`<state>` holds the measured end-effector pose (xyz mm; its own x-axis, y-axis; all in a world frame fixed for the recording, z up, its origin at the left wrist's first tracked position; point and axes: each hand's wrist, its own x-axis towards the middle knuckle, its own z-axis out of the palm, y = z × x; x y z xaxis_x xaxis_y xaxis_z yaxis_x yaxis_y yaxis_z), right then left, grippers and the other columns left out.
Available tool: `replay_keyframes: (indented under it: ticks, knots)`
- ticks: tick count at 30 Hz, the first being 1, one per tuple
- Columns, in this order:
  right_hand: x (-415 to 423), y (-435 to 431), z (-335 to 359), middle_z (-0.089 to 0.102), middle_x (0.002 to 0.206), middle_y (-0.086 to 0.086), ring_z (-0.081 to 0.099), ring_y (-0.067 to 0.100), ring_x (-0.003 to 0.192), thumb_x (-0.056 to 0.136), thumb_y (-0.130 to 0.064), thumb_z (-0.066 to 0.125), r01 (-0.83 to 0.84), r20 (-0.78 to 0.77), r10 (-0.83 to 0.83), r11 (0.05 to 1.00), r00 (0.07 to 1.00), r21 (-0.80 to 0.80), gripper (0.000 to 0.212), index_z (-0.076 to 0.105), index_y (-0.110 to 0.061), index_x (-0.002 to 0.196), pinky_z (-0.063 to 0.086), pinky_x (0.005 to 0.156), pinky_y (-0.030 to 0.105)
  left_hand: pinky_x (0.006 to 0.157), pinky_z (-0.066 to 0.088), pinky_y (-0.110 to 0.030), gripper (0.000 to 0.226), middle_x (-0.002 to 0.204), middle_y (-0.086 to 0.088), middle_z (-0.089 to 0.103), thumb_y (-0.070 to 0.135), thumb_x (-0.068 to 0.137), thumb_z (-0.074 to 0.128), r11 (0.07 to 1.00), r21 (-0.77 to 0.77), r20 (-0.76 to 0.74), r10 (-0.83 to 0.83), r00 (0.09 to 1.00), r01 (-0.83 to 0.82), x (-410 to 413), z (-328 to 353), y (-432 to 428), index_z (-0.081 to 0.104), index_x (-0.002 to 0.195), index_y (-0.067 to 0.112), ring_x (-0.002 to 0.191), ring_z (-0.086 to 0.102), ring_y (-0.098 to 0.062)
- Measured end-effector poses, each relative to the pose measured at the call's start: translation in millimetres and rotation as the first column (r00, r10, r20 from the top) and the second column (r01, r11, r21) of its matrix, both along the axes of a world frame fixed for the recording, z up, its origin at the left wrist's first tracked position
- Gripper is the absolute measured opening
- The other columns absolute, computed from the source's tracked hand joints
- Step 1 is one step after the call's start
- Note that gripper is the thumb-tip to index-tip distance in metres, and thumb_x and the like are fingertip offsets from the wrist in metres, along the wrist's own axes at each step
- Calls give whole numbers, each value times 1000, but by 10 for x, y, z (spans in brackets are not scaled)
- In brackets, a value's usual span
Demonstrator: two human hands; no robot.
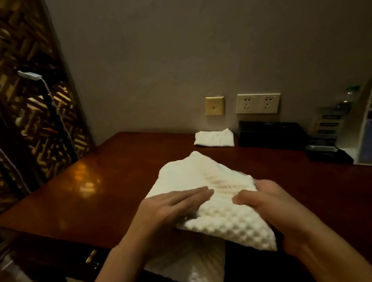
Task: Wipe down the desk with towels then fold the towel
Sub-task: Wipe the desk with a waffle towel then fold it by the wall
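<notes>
A white waffle-textured towel point(206, 178) lies partly folded on the dark wooden desk point(110, 188), with one end hanging over the front edge. My left hand point(173, 204) lies flat on the towel's near left part, fingers straight. My right hand point(263, 199) holds the towel's right edge, thumb on top and fingers curled under the fold. A second white towel point(214, 138) sits folded at the back of the desk, near the wall.
A black box point(271, 135) stands at the back right under the wall sockets point(257, 103). Further right are a black tray point(328, 152) and a white shelf unit point(369, 120). A patterned screen point(28, 106) stands to the left. A drawer handle point(91, 257) shows below the desk's front.
</notes>
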<state>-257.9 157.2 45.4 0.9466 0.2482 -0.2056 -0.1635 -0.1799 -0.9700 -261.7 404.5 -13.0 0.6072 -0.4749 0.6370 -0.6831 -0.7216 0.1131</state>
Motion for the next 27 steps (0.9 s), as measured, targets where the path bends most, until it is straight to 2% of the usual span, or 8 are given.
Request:
replay_keyframes:
  ticks: [4, 8, 11, 13, 16, 21, 24, 27]
  knots:
    - [-293, -236, 161, 80, 95, 10, 78, 25, 89, 70, -9, 76, -30, 50, 29, 999, 998, 28, 37, 72, -8, 107, 60, 80, 42, 78, 58, -26, 62, 143, 29, 53, 37, 85, 68, 995, 95, 18, 0, 1000, -2, 59, 77, -128, 50, 144, 43, 123, 58, 3]
    - [-302, -346, 80, 79, 87, -3, 76, 15, 80, 61, -47, 94, -170, -76, 156, 950, 985, -262, 54, 72, -15, 98, 59, 78, 36, 71, 58, -26, 60, 132, 34, 57, 45, 65, 73, 970, 24, -73, 244, 967, -243, 116, -28, 126, 60, 123, 53, 114, 60, 3]
    - [-85, -537, 167, 78, 85, -7, 69, 8, 71, 79, -77, 52, -424, -317, 296, 752, 901, -504, 64, 74, -19, 95, 50, 63, 21, 70, 61, -31, 34, 114, 27, 67, 38, 74, 66, 979, -17, -30, 205, 978, -205, 197, -143, 294, 70, 107, 46, 103, 67, -1]
    - [218, -659, 163, 80, 88, 0, 73, 19, 74, 86, -76, 42, -272, -205, 187, 781, 961, -563, 73, 77, -14, 101, 53, 60, 27, 77, 60, -33, 23, 113, 16, 70, 33, 85, 66, 987, -98, 39, 133, 990, -129, 236, -174, 342, 76, 106, 34, 105, 68, -5]
    - [880, -690, -74, 78, 88, -5, 74, 19, 77, 90, -65, 61, 245, 229, -144, 824, 963, -511, 45, 76, -25, 100, 62, 69, 35, 84, 58, -37, 23, 115, 1, 70, 28, 91, 67, 971, -236, 145, 82, 986, -46, 323, -84, 292, 79, 107, 17, 109, 69, -16]
    - [1582, -346, -221, 51, 75, 2, 41, 14, 59, 62, -89, 72, -25, -244, -9, 990, 970, -136, 91, 66, -8, 104, 32, 58, 29, 78, 52, -44, 35, 120, -1, 61, 15, 87, 62, 883, -423, 237, 324, 916, -203, 693, 303, 208, 61, 122, 15, 99, 58, -17]
    - [1797, -234, -208, 48, 68, 2, 37, 14, 54, 61, -83, 79, -34, -300, -10, 989, 954, -143, 82, 60, -10, 95, 30, 56, 29, 62, 52, -44, 44, 112, 1, 50, -1, 78, 72, 704, -544, 4, 547, 837, -457, 869, 520, 250, 54, 110, 23, 88, 54, -18]
    - [1957, -156, -231, 68, 85, 6, 55, 14, 59, 57, -71, 90, 59, -273, -109, 981, 956, -185, 93, 53, -11, 118, 45, 58, 28, 71, 55, -47, 33, 105, 12, 49, 15, 82, 75, 689, -356, -256, 578, 775, -631, 1035, 661, 437, 57, 92, 40, 92, 57, -18]
